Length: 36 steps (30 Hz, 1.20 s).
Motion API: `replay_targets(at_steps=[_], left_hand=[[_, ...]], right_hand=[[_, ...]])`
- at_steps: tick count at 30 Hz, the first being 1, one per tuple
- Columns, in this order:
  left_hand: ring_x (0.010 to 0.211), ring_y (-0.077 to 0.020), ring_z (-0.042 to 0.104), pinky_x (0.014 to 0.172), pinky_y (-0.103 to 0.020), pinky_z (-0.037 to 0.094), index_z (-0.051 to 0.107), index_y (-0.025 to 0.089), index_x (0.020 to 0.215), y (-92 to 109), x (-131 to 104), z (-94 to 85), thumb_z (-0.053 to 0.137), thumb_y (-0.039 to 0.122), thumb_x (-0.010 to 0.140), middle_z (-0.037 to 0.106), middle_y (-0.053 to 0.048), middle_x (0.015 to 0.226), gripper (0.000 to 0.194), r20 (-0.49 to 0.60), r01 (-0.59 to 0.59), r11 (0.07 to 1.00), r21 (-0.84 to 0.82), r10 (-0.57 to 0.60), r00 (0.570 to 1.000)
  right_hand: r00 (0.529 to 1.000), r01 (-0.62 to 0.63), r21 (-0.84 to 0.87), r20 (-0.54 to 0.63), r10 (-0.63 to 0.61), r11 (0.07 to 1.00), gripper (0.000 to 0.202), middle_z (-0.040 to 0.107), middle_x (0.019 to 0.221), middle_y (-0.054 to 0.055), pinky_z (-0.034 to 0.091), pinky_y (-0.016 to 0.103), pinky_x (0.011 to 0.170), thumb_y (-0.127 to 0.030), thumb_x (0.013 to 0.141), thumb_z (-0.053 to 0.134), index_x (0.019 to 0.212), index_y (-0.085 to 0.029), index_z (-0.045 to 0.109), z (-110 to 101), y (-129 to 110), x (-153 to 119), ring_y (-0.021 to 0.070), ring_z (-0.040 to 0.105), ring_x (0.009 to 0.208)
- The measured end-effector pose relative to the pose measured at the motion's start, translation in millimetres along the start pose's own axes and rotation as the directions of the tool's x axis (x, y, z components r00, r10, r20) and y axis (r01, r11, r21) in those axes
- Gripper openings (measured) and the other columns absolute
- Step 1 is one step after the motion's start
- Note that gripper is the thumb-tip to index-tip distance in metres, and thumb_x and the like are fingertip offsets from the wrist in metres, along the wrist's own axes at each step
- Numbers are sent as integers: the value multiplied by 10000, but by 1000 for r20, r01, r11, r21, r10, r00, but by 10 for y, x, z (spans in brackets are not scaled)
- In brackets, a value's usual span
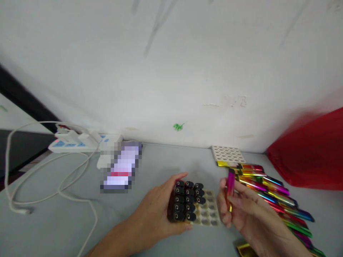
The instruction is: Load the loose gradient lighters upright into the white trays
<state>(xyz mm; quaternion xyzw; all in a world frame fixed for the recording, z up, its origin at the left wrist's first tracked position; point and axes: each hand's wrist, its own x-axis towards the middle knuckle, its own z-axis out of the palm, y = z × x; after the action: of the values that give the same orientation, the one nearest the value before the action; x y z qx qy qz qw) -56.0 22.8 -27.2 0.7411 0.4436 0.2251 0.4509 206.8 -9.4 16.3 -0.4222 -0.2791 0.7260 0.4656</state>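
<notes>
Cupped round the left side of a pale, holed tray point(209, 214), my left hand point(158, 203) grips it along with the lighters at its edge. Several lighters point(189, 200) stand upright in the tray's left columns, black ends up, each with a small ring on top. The right columns show bare oval holes. Just right of the tray, my right hand point(249, 210) pinches a shiny magenta-and-gold lighter point(230, 187), black end up and nearly upright. Beyond this hand lies a loose pile of metallic coloured lighters point(278, 196); the hand and forearm hide part of it.
A second white holed tray point(228, 154) lies against the wall. A red bag-like item point(311, 153) is at the right. On the left are a pixelated phone point(123, 166), a power strip point(77, 143) and loose white cables point(77, 198). A gold object point(245, 250) lies at the front edge.
</notes>
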Motion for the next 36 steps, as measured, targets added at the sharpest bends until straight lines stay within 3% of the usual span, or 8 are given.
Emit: replay_targets(at_steps=[4, 8, 13, 17, 20, 23, 28, 36], left_hand=[[1309, -308, 715, 1129, -404, 526, 381, 402, 1641, 9, -6, 1, 1020, 263, 741, 726, 16, 1480, 1113, 1, 7, 1000, 10, -7, 1000], [1286, -301, 726, 1103, -396, 541, 382, 383, 1637, 17, -6, 3, 1011, 283, 760, 733, 8, 1464, 1084, 8, 8, 1000, 2, -8, 1000], [1306, -309, 720, 1125, -401, 534, 386, 390, 1637, 16, 0, -3, 1021, 261, 740, 734, 5, 1475, 1107, 2, 1, 1000, -3, -1, 1000], [1301, -330, 720, 1121, -413, 544, 399, 378, 1645, 29, 5, -22, 1015, 292, 746, 731, -15, 1480, 1094, 15, 18, 1000, 19, -19, 1000], [1296, -330, 722, 1125, -414, 546, 399, 375, 1650, 40, 1, -24, 1004, 281, 750, 733, -16, 1475, 1088, 10, 15, 1000, 11, -15, 1000], [1307, -337, 716, 1132, -433, 546, 387, 379, 1658, 41, -5, -14, 998, 275, 755, 730, -21, 1480, 1095, 11, 18, 1000, -4, -18, 1000], [1330, -340, 699, 1165, -461, 520, 381, 375, 1659, 41, -10, -6, 994, 295, 775, 714, -30, 1495, 1079, 4, 13, 1000, 7, -13, 1000], [1296, -318, 714, 1115, -437, 540, 373, 390, 1655, 37, -12, 2, 991, 285, 785, 730, -10, 1461, 1073, -1, 9, 1000, -7, -9, 1000]], right_hand=[[999, -38, 34, 7, 38, 999, 327, 524, 745, -26, 392, 268, 565, -536, 908, 842, 981, -229, 756, -35, 123, 42, 107, 382, 560], [998, -49, -1, -25, 49, 999, 500, 387, 692, -66, 241, 244, 515, -727, 951, 738, 972, -229, 693, -42, 180, 44, 94, 232, 550], [1000, 21, -83, 4, -21, 996, 441, 456, 670, -48, 294, 238, 512, -633, 1040, 673, 933, -205, 675, -69, 222, 87, 101, 328, 548], [996, 37, -82, 84, -30, 996, 477, 530, 697, -22, 348, 239, 492, -683, 1034, 637, 993, -212, 703, -135, 249, 180, 127, 377, 568], [999, -12, -83, 43, 15, 996, 579, 415, 647, -50, 315, 240, 506, -754, 1017, 605, 864, -199, 675, -125, 245, 170, 120, 297, 560], [994, -110, -62, 22, 112, 992, 651, 299, 611, -77, 235, 247, 510, -800, 979, 614, 699, -216, 543, -92, 245, 106, 108, 192, 550], [970, -237, 36, 64, 234, 971, 610, 224, 604, -105, 93, 242, 477, -728, 954, 679, 678, -233, 454, -119, 303, 85, 95, 52, 545], [980, -185, 79, 89, 178, 980, 595, 197, 547, -115, 108, 254, 451, -651, 975, 673, 626, -251, 402, -73, 385, 93, 84, 78, 488]])
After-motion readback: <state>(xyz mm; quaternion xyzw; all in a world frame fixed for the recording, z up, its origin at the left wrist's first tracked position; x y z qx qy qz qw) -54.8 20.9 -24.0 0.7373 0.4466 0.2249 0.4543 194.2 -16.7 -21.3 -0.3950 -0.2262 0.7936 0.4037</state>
